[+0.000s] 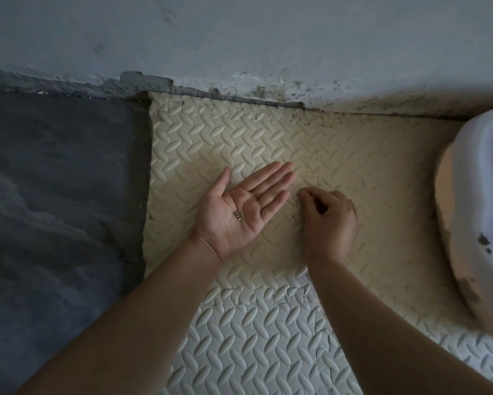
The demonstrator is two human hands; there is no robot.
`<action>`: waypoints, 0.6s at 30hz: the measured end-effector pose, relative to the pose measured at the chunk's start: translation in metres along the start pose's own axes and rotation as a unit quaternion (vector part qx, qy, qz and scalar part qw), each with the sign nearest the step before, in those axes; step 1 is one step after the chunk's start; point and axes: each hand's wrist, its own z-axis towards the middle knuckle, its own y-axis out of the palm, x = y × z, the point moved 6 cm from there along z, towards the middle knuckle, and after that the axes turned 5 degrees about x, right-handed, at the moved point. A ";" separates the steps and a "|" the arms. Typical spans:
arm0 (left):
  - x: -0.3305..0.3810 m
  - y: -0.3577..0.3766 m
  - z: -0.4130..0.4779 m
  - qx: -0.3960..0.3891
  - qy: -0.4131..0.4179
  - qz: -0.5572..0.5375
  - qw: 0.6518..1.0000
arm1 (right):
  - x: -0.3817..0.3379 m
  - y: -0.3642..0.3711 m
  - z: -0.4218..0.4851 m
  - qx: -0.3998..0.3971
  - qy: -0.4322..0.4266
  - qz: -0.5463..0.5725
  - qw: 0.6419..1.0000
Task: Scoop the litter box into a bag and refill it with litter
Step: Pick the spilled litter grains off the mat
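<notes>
Now, left hand (241, 212) flat, palm up, cradling litter grains (238, 215); right hand (329, 220) pinching at the mat (239, 132), catch unseen. One tilt could spill them.

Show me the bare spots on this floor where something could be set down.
Widest: the dark floor left of the cream mat. Also bare: the mat strip under the wall, and the white mat tile nearest the person. Crowded: mid-mat, where the left hand and right hand sit, and the right edge by the white tub.
</notes>
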 end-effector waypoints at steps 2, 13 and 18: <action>0.000 0.000 0.000 -0.003 -0.001 0.001 1.000 | 0.001 0.000 0.000 -0.004 0.002 -0.002 1.000; 0.001 -0.002 0.003 0.022 0.047 0.054 0.997 | -0.058 0.003 -0.070 -0.055 -0.075 0.119 0.989; -0.001 -0.003 0.001 0.026 0.061 0.070 0.995 | -0.052 0.018 -0.096 -0.051 -0.025 0.119 0.991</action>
